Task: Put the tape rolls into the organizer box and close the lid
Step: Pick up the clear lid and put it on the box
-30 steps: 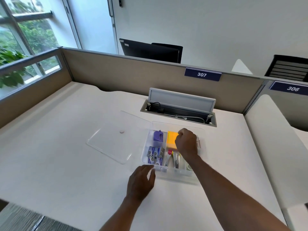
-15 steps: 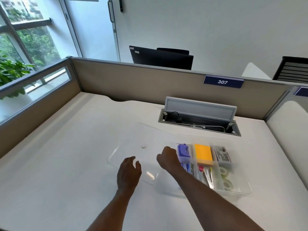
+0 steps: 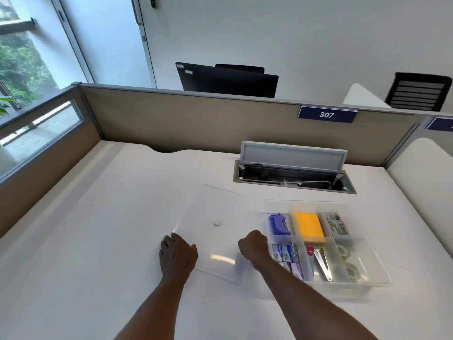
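One camera only, worn on the person's head. It looked forward and down across the desk [image 3: 73, 241] from above the near edge, facing the partition [image 3: 196, 123] and the wall behind it. The wide lens bent straight edges and took in the window [image 3: 22, 69] at far left and the next desk at far right. Both forearms entered from the bottom edge, close to the lens; the left hand [image 3: 177, 253], the right hand [image 3: 253, 245] and the box [image 3: 375, 282] lay just below centre, near the camera. No second view existed to share anything.
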The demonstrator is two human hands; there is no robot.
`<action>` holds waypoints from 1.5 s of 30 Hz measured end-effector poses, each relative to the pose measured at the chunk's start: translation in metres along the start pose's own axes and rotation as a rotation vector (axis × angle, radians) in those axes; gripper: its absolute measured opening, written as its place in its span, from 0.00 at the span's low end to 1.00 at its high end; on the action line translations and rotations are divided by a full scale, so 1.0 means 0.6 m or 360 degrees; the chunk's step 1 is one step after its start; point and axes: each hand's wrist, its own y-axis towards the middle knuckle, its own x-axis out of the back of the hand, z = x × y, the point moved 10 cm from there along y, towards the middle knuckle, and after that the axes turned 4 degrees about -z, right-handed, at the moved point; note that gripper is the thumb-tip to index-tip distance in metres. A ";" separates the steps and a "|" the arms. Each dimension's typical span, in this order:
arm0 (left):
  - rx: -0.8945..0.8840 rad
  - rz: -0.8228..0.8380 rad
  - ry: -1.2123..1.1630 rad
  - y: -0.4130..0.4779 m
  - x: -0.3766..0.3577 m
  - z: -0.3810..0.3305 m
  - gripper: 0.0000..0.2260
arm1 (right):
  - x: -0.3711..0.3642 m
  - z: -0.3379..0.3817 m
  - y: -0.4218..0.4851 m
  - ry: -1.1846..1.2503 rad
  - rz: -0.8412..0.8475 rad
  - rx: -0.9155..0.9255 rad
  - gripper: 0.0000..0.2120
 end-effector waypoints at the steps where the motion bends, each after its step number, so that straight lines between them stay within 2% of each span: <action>1: 0.0000 -0.0013 0.0011 0.002 0.002 -0.001 0.27 | 0.000 0.000 0.003 0.0006 -0.0003 -0.0007 0.10; 4: 0.0079 -0.0009 0.0022 0.011 0.011 0.002 0.22 | 0.003 -0.001 0.015 0.0072 -0.0026 -0.0030 0.12; 6: 0.0133 -0.0003 -0.0031 0.019 0.017 0.006 0.19 | 0.003 -0.005 0.022 0.0109 0.0016 -0.0056 0.04; 9: 0.0283 0.0010 -0.0095 0.033 0.023 0.028 0.17 | -0.003 -0.009 0.031 0.0278 0.0082 -0.0167 0.12; 11: 0.0401 0.0021 -0.0140 0.040 0.028 0.047 0.17 | -0.001 -0.009 0.034 0.0336 0.0077 -0.0229 0.12; 18: 0.0680 -0.0010 -0.0720 0.075 0.072 0.089 0.16 | 0.000 0.030 0.052 0.0584 0.0187 -0.0238 0.06; 22: 0.0469 -0.0008 -0.1233 0.109 0.108 0.054 0.12 | 0.023 0.053 0.062 0.0687 0.0188 -0.0225 0.07; 25: 0.0369 -0.0183 -0.1435 0.121 0.160 0.021 0.09 | 0.043 0.067 0.067 0.0806 0.0235 -0.0193 0.07; 30: 0.0130 -0.0336 -0.1308 0.136 0.244 -0.083 0.10 | 0.106 0.085 0.089 0.1070 0.0230 -0.0089 0.07; 33: -0.0091 -0.0582 -0.1104 0.117 0.305 -0.172 0.06 | 0.171 0.091 0.108 0.1387 0.0167 -0.0083 0.14; 37: -0.0664 -0.0891 -0.0837 0.043 0.360 -0.302 0.03 | 0.252 0.086 0.135 0.1851 0.0248 -0.0149 0.29; 41: -0.1258 -0.1111 -0.0555 -0.055 0.357 -0.394 0.02 | 0.327 0.077 0.160 0.2426 0.0501 -0.0121 0.45; 43: -0.1498 -0.1161 -0.0452 -0.102 0.336 -0.425 0.03 | 0.368 0.063 0.169 0.2597 0.0611 -0.0060 0.46; 45: -0.1617 -0.1140 -0.0411 -0.132 0.310 -0.443 0.06 | 0.406 0.040 0.174 0.2556 0.0642 0.0013 0.42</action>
